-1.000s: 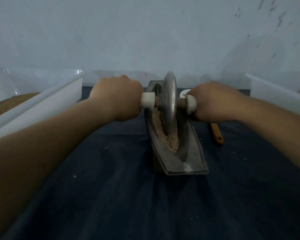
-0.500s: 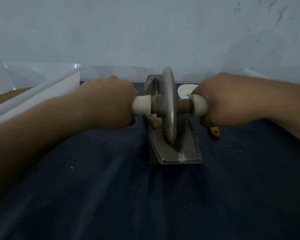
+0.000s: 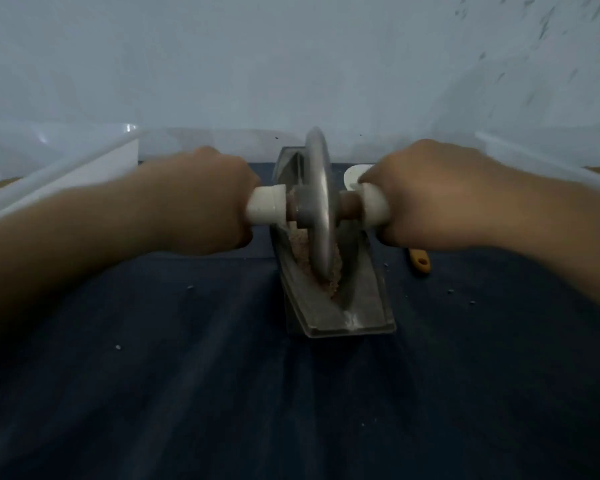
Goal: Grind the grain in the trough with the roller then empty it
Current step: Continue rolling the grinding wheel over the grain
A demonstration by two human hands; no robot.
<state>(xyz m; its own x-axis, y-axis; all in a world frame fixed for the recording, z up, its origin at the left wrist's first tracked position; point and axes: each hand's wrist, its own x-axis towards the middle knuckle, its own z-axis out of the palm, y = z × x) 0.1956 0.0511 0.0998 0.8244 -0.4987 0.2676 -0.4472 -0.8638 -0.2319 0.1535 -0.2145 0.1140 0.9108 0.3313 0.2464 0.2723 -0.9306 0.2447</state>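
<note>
A boat-shaped metal trough [image 3: 361,303] stands lengthwise on the dark blue cloth. Pale crushed grain [image 3: 333,282] lies in its groove. A metal disc roller [image 3: 321,202] stands upright in the groove on an axle with white handles. My left hand [image 3: 205,206] grips the left handle and my right hand [image 3: 426,199] grips the right one. The far end of the trough is hidden behind the disc.
A clear plastic bin [image 3: 66,168] holding brown grain sits at the left, another bin [image 3: 551,161] at the right. An orange-handled tool [image 3: 420,261] lies right of the trough, a white spoon-like shape [image 3: 354,173] behind my right hand. Loose grains dot the cloth [image 3: 291,410].
The roller rolled toward me along the trough, then back a little, so grain shows again beside the disc. Both hands kept their grip on the handles.
</note>
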